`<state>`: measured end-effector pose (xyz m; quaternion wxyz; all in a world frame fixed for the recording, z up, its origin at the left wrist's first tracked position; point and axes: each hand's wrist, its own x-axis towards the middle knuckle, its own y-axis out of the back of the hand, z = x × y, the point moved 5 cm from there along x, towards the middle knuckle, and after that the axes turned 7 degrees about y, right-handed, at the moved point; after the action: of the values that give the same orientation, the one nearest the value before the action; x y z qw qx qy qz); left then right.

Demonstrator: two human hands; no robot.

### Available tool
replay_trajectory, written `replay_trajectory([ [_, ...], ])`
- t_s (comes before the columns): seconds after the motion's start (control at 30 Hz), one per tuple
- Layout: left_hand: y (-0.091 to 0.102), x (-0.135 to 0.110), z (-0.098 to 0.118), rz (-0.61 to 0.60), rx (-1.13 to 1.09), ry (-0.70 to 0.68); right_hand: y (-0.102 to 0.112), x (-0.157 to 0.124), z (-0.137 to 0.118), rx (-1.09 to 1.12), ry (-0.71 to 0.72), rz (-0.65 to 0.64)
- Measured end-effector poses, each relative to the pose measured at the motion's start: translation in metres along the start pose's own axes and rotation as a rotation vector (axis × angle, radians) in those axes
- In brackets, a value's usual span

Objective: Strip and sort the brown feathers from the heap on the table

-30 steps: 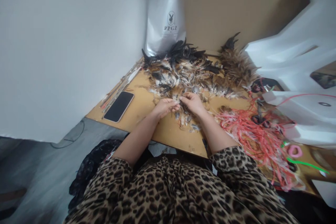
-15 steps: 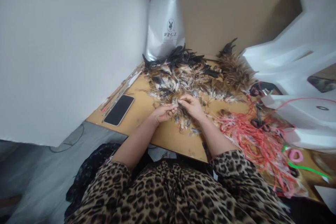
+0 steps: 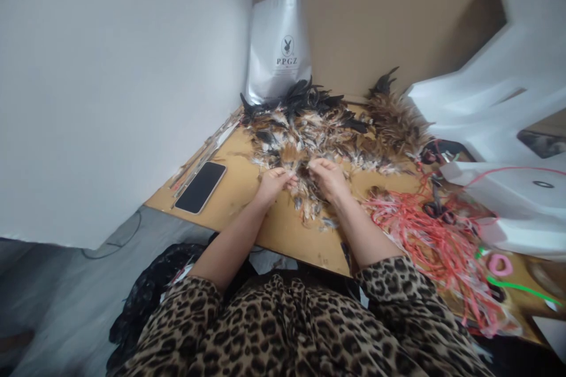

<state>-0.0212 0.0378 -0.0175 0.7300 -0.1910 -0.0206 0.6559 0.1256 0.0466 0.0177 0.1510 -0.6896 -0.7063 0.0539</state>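
My left hand (image 3: pixel 274 184) is closed in a pinch, and a fluffy brown feather tuft (image 3: pixel 290 154) rises just above its fingertips. My right hand (image 3: pixel 328 179), a little to the right, is also pinched. Whatever sits between its fingertips is too small to make out. Beyond both hands spreads a heap of loose feathers (image 3: pixel 305 123), black at the back and brown, white and grey nearer. Small downy feathers (image 3: pixel 308 205) lie on the table between and below my hands.
A phone (image 3: pixel 201 187) lies at the table's (image 3: pixel 305 244) left. Behind the feathers stands a silver bag (image 3: pixel 279 41). At right are a brown feather bundle (image 3: pixel 393 121), tangled red strips (image 3: pixel 433 241), black-handled scissors (image 3: pixel 435 207), a pink ring (image 3: pixel 500 265) and a white sewing machine (image 3: pixel 495 100).
My hands have moved apart from where their fingertips met. The right hand shifted right and the left slightly left. The brown tuft now shows more clearly above my left fingers.
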Motion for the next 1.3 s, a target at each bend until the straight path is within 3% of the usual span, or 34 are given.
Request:
replay_trajectory([
  [0.13,-0.002,0.000,-0.001,-0.029,0.008,-0.016,-0.007,-0.006,0.012,-0.098,-0.078,-0.012],
  [0.37,-0.004,0.001,-0.007,-0.089,-0.028,0.044,-0.012,-0.011,0.021,-0.103,-0.036,0.029],
  [0.7,-0.005,0.000,-0.004,-0.093,0.089,-0.008,-0.012,-0.010,0.017,-0.129,-0.031,0.026],
  [1.07,-0.010,-0.002,-0.008,-0.148,0.026,0.047,-0.015,-0.011,0.033,0.076,-0.153,0.010],
  [1.2,-0.005,-0.001,-0.007,-0.135,-0.054,0.060,-0.014,-0.010,0.020,-0.144,-0.003,-0.046],
  [1.3,-0.001,0.000,-0.006,-0.130,-0.171,0.068,-0.018,-0.013,0.001,-0.447,0.259,-0.167],
])
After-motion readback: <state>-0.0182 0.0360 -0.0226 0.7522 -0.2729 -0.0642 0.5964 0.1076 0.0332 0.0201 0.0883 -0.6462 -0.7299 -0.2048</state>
